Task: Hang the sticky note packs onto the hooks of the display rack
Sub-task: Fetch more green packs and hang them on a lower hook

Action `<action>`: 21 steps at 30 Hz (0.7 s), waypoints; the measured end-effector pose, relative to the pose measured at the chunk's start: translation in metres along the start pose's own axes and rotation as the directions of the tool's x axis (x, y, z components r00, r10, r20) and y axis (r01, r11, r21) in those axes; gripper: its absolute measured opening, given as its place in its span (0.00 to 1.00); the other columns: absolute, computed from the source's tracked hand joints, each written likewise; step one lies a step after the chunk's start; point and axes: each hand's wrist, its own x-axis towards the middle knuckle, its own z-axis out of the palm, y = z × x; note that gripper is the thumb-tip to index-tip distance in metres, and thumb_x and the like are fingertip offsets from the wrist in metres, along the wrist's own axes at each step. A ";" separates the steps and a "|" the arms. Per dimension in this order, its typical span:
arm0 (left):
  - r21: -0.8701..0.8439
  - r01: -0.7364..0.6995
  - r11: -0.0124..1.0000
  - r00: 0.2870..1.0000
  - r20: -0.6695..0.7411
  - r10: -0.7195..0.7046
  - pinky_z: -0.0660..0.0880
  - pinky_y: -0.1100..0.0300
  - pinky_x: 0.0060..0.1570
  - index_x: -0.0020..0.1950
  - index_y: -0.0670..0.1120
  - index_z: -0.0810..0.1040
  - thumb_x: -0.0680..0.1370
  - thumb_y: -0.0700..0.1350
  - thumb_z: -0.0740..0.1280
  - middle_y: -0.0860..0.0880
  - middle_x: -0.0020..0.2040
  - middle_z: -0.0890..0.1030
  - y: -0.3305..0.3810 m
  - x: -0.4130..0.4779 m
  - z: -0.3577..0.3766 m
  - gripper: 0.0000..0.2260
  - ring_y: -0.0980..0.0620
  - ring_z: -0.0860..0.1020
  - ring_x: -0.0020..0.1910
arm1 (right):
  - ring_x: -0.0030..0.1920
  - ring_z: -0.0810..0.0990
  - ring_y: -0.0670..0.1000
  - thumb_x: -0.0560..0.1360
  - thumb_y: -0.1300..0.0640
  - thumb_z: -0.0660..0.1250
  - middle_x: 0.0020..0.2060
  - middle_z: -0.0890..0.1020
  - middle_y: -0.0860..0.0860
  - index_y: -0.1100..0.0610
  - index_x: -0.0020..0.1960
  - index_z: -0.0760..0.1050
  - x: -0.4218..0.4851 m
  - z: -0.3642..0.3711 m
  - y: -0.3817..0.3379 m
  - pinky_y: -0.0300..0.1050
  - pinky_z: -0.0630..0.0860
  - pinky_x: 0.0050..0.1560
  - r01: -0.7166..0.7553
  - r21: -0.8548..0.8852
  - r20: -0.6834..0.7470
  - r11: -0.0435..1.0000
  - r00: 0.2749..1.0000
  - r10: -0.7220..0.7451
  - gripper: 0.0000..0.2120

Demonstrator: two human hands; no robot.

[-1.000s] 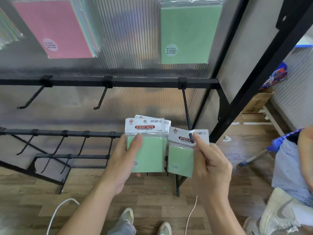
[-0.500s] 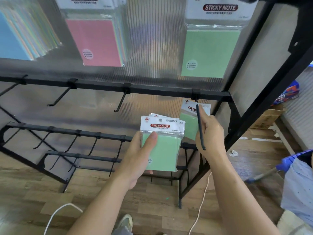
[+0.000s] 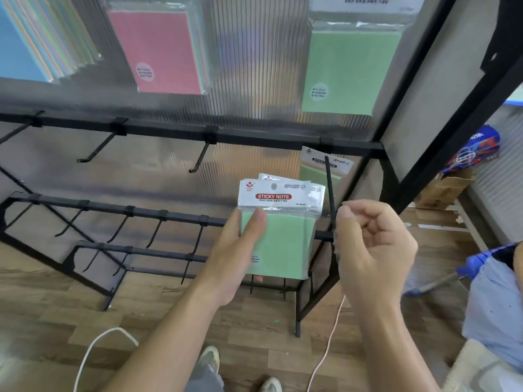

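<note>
I am holding a stack of sticky note packs (image 3: 278, 239) in my left hand (image 3: 235, 258), at the middle of the view. My thumb (image 3: 256, 224) is pressing on the front of the green pad, and my other fingers are curling round behind it, with one fingertip showing under the bottom edge. The stack is standing upright. Its long axis is running from 6 to 12 o'clock, the white header card reading "STICKY NOTE" is pointing to 12 o'clock, and the printed face is facing me. The headers of the packs behind are fanning out slightly toward 1 o'clock.

My right hand (image 3: 373, 247) is hovering at 3 o'clock of the stack, just beside it. Its fingers are curling in toward the palm, the thumb tip is lying against the forefinger, and they are gripping nothing. The thumb tip is sitting just beside the lower end of a black hook (image 3: 329, 190); I cannot tell whether it is touching.

That hook is projecting from the upper rail (image 3: 254, 138) of the display rack, at 1 o'clock of the stack. One hung pack (image 3: 317, 165) is sitting on it close against the rail, header up, with its long axis hanging toward 6 o'clock and its lower part hidden behind the stack.

At 11 o'clock a pink pack (image 3: 158, 52) is hanging against the ribbed panel, and a large green pack (image 3: 351, 72) is hanging at 1 o'clock. A white cable (image 3: 93, 349) is lying on the wooden floor at 7 o'clock.
</note>
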 end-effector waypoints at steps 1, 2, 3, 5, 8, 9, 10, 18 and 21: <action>-0.030 -0.005 1.000 1.000 0.012 0.006 0.70 0.63 0.22 0.59 0.53 0.75 0.74 0.65 0.64 0.52 0.45 0.84 0.000 -0.002 0.002 0.21 0.55 0.82 0.38 | 0.29 0.75 0.46 0.73 0.54 0.68 0.30 0.77 0.49 0.49 0.44 0.77 -0.006 0.001 -0.005 0.35 0.72 0.32 0.019 0.012 0.048 1.000 0.999 -0.020 0.01; -0.052 -0.016 0.999 1.000 0.025 0.018 0.70 0.65 0.22 0.59 0.51 0.75 0.74 0.64 0.65 0.52 0.44 0.84 -0.001 -0.004 0.004 0.21 0.56 0.82 0.37 | 0.29 0.74 0.46 0.72 0.50 0.69 0.31 0.78 0.49 0.48 0.45 0.77 -0.010 0.002 -0.009 0.34 0.72 0.32 0.035 0.002 0.090 0.999 0.995 -0.035 0.03; -0.068 -0.028 0.997 0.999 0.036 0.031 0.71 0.66 0.23 0.59 0.50 0.75 0.74 0.63 0.66 0.52 0.43 0.84 -0.001 -0.006 0.005 0.21 0.56 0.82 0.36 | 0.30 0.75 0.47 0.71 0.47 0.70 0.31 0.78 0.48 0.46 0.46 0.76 -0.013 0.003 -0.012 0.35 0.73 0.32 0.045 -0.017 0.126 0.999 0.991 -0.043 0.07; -0.079 -0.049 0.996 0.997 0.056 0.053 0.71 0.67 0.23 0.59 0.49 0.75 0.71 0.62 0.69 0.52 0.42 0.84 -0.001 -0.010 0.007 0.23 0.56 0.82 0.35 | 0.30 0.75 0.48 0.68 0.45 0.74 0.32 0.78 0.47 0.46 0.48 0.76 -0.016 0.004 -0.015 0.34 0.73 0.32 0.039 -0.057 0.143 0.998 0.989 -0.030 0.11; -0.075 -0.094 0.993 0.992 0.075 0.100 0.73 0.68 0.24 0.60 0.50 0.74 0.60 0.67 0.76 0.54 0.44 0.85 -0.004 -0.014 0.006 0.35 0.56 0.83 0.38 | 0.31 0.76 0.47 0.68 0.50 0.75 0.31 0.78 0.46 0.44 0.43 0.75 -0.019 0.004 -0.017 0.35 0.74 0.33 -0.039 -0.028 0.128 0.999 0.991 0.042 0.09; -0.072 -0.101 0.992 0.991 0.075 0.107 0.73 0.68 0.25 0.60 0.50 0.73 0.58 0.68 0.76 0.54 0.45 0.85 -0.004 -0.015 0.005 0.37 0.56 0.83 0.39 | 0.31 0.76 0.46 0.69 0.52 0.75 0.31 0.79 0.46 0.45 0.41 0.74 -0.020 0.004 -0.016 0.35 0.75 0.33 -0.063 -0.011 0.134 0.998 0.989 0.064 0.09; -0.071 -0.102 0.992 0.992 0.071 0.107 0.73 0.69 0.26 0.60 0.50 0.73 0.60 0.69 0.74 0.53 0.46 0.85 -0.004 -0.017 0.004 0.36 0.56 0.84 0.40 | 0.30 0.77 0.45 0.70 0.55 0.75 0.30 0.80 0.46 0.46 0.40 0.74 -0.022 0.003 -0.016 0.36 0.75 0.33 -0.091 0.008 0.142 0.996 0.986 0.089 0.09; 0.050 -0.052 0.997 0.996 0.078 0.048 0.72 0.58 0.28 0.62 0.56 0.73 0.74 0.69 0.56 0.49 0.53 0.84 -0.010 -0.022 -0.006 0.24 0.47 0.83 0.45 | 0.27 0.74 0.46 0.76 0.64 0.66 0.31 0.81 0.50 0.48 0.45 0.66 -0.033 0.004 -0.011 0.37 0.69 0.28 -0.214 0.172 0.141 0.962 0.971 0.191 0.12; 0.063 -0.040 0.997 0.997 0.069 0.036 0.78 0.55 0.39 0.62 0.55 0.74 0.75 0.66 0.54 0.51 0.53 0.85 -0.012 -0.021 -0.006 0.23 0.50 0.84 0.50 | 0.28 0.72 0.44 0.75 0.62 0.62 0.30 0.79 0.48 0.46 0.47 0.66 -0.038 0.005 -0.008 0.34 0.67 0.29 -0.137 0.154 0.045 0.979 0.990 0.131 0.11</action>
